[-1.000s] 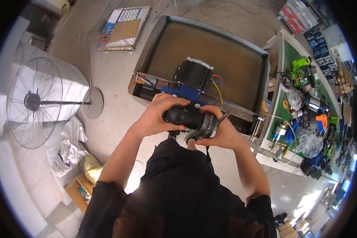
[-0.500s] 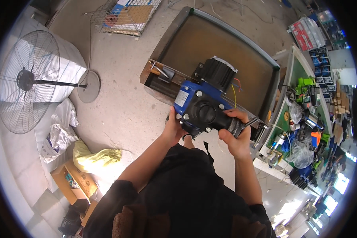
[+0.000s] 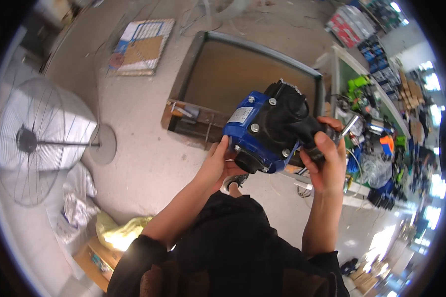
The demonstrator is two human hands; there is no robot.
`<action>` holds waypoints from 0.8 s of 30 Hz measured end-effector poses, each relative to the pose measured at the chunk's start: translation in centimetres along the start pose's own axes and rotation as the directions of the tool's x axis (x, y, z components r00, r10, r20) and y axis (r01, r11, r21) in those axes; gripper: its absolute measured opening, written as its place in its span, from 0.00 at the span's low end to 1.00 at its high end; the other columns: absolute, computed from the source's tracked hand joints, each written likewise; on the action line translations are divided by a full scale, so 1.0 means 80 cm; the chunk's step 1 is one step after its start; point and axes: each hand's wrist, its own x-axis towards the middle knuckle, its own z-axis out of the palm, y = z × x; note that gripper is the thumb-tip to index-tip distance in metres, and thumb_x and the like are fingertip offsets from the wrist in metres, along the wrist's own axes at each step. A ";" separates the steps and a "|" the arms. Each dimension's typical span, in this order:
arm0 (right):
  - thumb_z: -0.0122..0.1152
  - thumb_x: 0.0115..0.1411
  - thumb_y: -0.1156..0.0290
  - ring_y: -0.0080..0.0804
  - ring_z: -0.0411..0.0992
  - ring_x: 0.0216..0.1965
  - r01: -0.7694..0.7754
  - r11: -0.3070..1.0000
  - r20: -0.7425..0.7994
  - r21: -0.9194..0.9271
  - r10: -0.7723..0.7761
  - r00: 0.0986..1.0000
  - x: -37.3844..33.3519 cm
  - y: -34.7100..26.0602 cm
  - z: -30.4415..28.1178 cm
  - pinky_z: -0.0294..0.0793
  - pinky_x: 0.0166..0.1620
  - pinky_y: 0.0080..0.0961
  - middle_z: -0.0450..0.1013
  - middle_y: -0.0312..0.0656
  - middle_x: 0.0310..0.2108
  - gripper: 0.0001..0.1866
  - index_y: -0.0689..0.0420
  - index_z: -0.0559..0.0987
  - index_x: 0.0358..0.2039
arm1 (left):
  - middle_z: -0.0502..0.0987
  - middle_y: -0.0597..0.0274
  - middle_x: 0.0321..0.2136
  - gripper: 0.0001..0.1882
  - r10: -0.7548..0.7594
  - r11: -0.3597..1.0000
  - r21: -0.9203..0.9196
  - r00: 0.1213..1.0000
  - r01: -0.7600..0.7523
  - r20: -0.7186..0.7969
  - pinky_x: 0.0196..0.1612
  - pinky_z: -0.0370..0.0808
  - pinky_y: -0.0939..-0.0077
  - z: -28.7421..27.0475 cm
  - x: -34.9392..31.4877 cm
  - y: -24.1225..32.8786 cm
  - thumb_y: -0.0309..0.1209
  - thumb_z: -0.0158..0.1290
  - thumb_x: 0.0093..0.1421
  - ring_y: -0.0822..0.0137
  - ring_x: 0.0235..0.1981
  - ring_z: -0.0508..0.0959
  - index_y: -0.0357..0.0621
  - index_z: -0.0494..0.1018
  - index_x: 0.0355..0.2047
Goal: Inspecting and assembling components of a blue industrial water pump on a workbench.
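Observation:
Both hands hold up a bulky blue and black motor unit (image 3: 277,126), whose exact kind I cannot make out. Round bolts stud its casing, and a pale label (image 3: 240,115) sits on the blue side. My left hand (image 3: 220,163) supports its lower left side, with the fingers partly hidden underneath. On the right, my right hand (image 3: 328,156) is closed around the black neck that sticks out of the casing. A bare metal rod (image 3: 349,126) projects beside that hand. The unit hangs tilted in front of a shallow metal-framed tank (image 3: 186,74) with a brown inside.
A green-topped workbench (image 3: 346,67) on the right carries tools, cables and plastic bags. To the left stand a pedestal fan (image 3: 28,141), silvery bags (image 3: 80,200), a yellow sack (image 3: 121,230) and a cardboard box (image 3: 91,262). A wire basket with flat sheets (image 3: 141,47) lies far left.
The unit has turned in my hands and shifted right; its finned motor, loose wires now out of sight, points away. Both hands keep their hold. The whole view has shifted too.

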 end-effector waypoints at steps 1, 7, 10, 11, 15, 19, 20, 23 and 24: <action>0.72 0.65 0.69 0.23 0.63 0.15 0.042 0.997 -0.049 0.062 -0.039 0.998 -0.012 -0.016 -0.010 0.58 0.17 0.18 0.76 0.45 0.37 0.24 0.58 0.72 0.58 | 0.75 0.34 0.63 0.41 -0.004 0.999 0.047 1.000 0.003 0.018 0.57 0.85 0.44 0.017 -0.007 0.010 0.57 0.43 0.80 0.41 0.53 0.86 0.39 0.49 0.78; 0.64 0.73 0.58 0.31 0.69 0.19 0.279 0.948 -0.401 0.150 -0.200 0.894 -0.132 -0.085 -0.097 0.57 0.15 0.17 0.78 0.52 0.43 0.23 0.57 0.72 0.61 | 0.79 0.38 0.55 0.39 0.020 0.912 0.370 0.917 -0.180 0.397 0.55 0.86 0.50 0.138 -0.049 0.015 0.35 0.47 0.79 0.46 0.50 0.87 0.42 0.40 0.81; 0.63 0.75 0.56 0.32 0.70 0.20 0.391 0.912 -0.562 0.119 -0.263 0.784 -0.211 -0.107 -0.153 0.59 0.16 0.17 0.78 0.51 0.44 0.24 0.58 0.72 0.61 | 0.80 0.43 0.52 0.41 -0.028 0.800 0.462 0.746 -0.382 0.665 0.53 0.86 0.58 0.202 -0.060 -0.032 0.30 0.48 0.77 0.56 0.48 0.86 0.43 0.39 0.82; 0.64 0.75 0.55 0.32 0.70 0.20 0.430 0.896 -0.622 0.110 -0.275 0.733 -0.238 -0.111 -0.174 0.60 0.16 0.17 0.78 0.51 0.44 0.25 0.58 0.72 0.62 | 0.80 0.45 0.50 0.42 -0.085 0.744 0.520 0.712 -0.420 0.697 0.53 0.86 0.59 0.224 -0.062 -0.056 0.27 0.49 0.77 0.58 0.46 0.85 0.44 0.39 0.82; 0.66 0.74 0.58 0.34 0.72 0.22 0.507 0.861 -0.782 0.039 -0.289 0.552 -0.361 -0.115 -0.273 0.64 0.19 0.19 0.76 0.48 0.41 0.23 0.58 0.73 0.61 | 0.78 0.54 0.38 0.43 -0.214 0.595 0.557 0.554 -0.579 0.805 0.42 0.81 0.68 0.310 -0.074 -0.197 0.20 0.53 0.73 0.67 0.35 0.80 0.45 0.44 0.81; 0.66 0.74 0.62 0.37 0.76 0.25 0.552 0.834 -0.868 -0.014 -0.284 0.407 -0.487 -0.099 -0.387 0.69 0.22 0.25 0.77 0.45 0.35 0.23 0.57 0.72 0.63 | 0.77 0.56 0.25 0.38 -0.366 0.561 0.616 0.502 -0.552 0.784 0.30 0.76 0.67 0.389 -0.095 -0.376 0.22 0.56 0.70 0.65 0.23 0.79 0.45 0.53 0.76; 0.66 0.74 0.63 0.37 0.76 0.25 0.553 0.832 -0.890 -0.031 -0.275 0.364 -0.516 -0.094 -0.414 0.70 0.22 0.26 0.77 0.45 0.35 0.24 0.58 0.72 0.64 | 0.79 0.55 0.26 0.37 -0.417 0.500 0.645 0.492 -0.578 0.764 0.30 0.77 0.66 0.407 -0.100 -0.419 0.21 0.56 0.70 0.64 0.23 0.81 0.46 0.53 0.75; 0.67 0.73 0.67 0.38 0.77 0.25 0.559 0.826 -0.943 -0.067 -0.236 0.235 -0.595 -0.078 -0.490 0.74 0.24 0.28 0.76 0.46 0.37 0.25 0.60 0.70 0.65 | 0.84 0.49 0.30 0.36 -0.608 0.410 0.767 0.479 -0.494 0.633 0.29 0.81 0.65 0.462 -0.122 -0.545 0.20 0.52 0.69 0.62 0.23 0.85 0.50 0.54 0.74; 0.67 0.72 0.68 0.37 0.76 0.25 0.539 0.838 -0.963 -0.079 -0.203 0.174 -0.619 -0.077 -0.515 0.74 0.23 0.28 0.75 0.47 0.37 0.25 0.60 0.70 0.65 | 0.84 0.50 0.31 0.37 -0.642 0.387 0.753 0.430 -0.533 0.634 0.30 0.83 0.67 0.482 -0.131 -0.584 0.18 0.51 0.70 0.63 0.25 0.85 0.51 0.53 0.76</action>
